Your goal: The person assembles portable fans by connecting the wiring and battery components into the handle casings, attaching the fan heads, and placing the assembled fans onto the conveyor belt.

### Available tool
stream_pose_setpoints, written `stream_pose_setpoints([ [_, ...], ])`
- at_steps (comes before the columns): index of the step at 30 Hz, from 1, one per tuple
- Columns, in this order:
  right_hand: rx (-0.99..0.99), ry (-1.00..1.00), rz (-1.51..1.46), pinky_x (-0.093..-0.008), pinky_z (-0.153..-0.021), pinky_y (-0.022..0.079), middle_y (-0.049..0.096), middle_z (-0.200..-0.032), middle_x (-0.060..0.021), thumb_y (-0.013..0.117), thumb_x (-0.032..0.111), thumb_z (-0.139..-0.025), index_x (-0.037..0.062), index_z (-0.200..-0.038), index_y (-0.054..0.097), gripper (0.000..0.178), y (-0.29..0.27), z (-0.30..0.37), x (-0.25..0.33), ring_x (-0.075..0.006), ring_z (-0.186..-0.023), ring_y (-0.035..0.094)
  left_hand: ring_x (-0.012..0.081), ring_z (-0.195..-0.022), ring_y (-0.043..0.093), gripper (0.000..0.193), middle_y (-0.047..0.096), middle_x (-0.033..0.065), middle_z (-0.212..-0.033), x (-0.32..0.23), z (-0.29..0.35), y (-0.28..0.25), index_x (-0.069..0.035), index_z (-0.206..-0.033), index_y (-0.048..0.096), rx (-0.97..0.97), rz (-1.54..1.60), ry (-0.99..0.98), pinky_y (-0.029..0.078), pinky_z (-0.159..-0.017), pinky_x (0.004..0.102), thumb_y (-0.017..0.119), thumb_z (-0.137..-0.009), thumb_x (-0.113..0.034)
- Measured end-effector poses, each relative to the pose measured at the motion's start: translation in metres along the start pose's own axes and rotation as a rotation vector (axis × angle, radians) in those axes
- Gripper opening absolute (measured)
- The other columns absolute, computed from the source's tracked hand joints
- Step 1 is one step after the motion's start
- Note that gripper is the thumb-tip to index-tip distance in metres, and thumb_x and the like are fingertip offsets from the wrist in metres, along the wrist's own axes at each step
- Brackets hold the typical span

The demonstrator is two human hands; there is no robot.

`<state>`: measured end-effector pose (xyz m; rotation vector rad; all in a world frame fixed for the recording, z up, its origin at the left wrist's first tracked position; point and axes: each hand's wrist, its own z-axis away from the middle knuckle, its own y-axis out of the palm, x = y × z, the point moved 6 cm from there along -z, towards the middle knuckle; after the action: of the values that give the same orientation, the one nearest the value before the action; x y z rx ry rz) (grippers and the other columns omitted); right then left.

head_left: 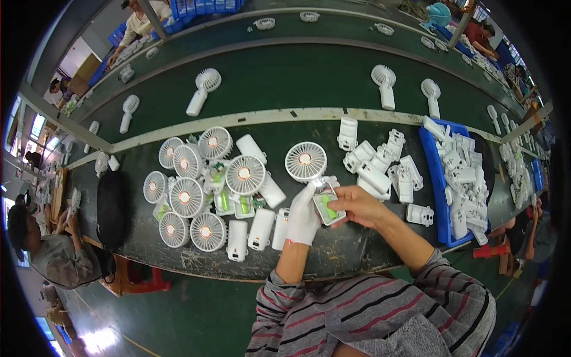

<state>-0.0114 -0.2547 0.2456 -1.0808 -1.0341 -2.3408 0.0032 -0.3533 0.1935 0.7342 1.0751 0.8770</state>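
Observation:
My left hand (303, 217), in a white glove, is closed around the handle of a small white handheld fan. The round head of this handheld fan (306, 162) points away from me, with an orange centre behind its grille. Its handle is open and shows a green battery cell (329, 208) inside. My bare right hand (360, 206) grips the lower end of that handle, fingers bent against its edge. Just left of my left hand lie white handle covers (260, 229). Beyond them is a pile of fan heads (187, 197), several with open handles and green cells.
White plastic shells (375, 178) lie loose to the right. A blue bin (441, 190) beside them is heaped with more. Across the far side runs a green conveyor belt (291, 83) carrying assembled fans (383, 83). A dark bag-like object (113, 208) stands left, near a seated co-worker (56, 250).

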Motion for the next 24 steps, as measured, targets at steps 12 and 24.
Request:
stream_pose_setpoints([
  [12, -0.05, -0.124, 0.084, -0.0299, -0.064, 0.058, 0.064, -0.103, -0.0166, 0.058, 0.008, -0.086, -0.0052, -0.12, 0.051, 0.037, -0.003, -0.012, 0.051, -0.0201, -0.085, 0.066, 0.0292, -0.123, 0.043, 0.072, 0.042, 0.0201, -0.133, -0.011, 0.002, 0.016, 0.009, -0.133, 0.032, 0.136, 0.029, 0.07, 0.034, -0.104, 0.0422, 0.03, -0.095, -0.052],
  [24, 0.018, -0.187, -0.016, -0.0296, -0.064, 0.059, 0.063, -0.104, -0.0209, 0.058, 0.008, -0.086, -0.0082, -0.119, 0.048, 0.038, -0.023, -0.024, 0.119, -0.0266, -0.087, 0.067, 0.0399, -0.13, 0.032, 0.07, 0.026, 0.0298, -0.141, -0.008, 0.007, 0.018, 0.012, -0.136, 0.018, 0.072, 0.095, 0.054, 0.03, -0.107, 0.0485, 0.035, -0.097, -0.044],
])
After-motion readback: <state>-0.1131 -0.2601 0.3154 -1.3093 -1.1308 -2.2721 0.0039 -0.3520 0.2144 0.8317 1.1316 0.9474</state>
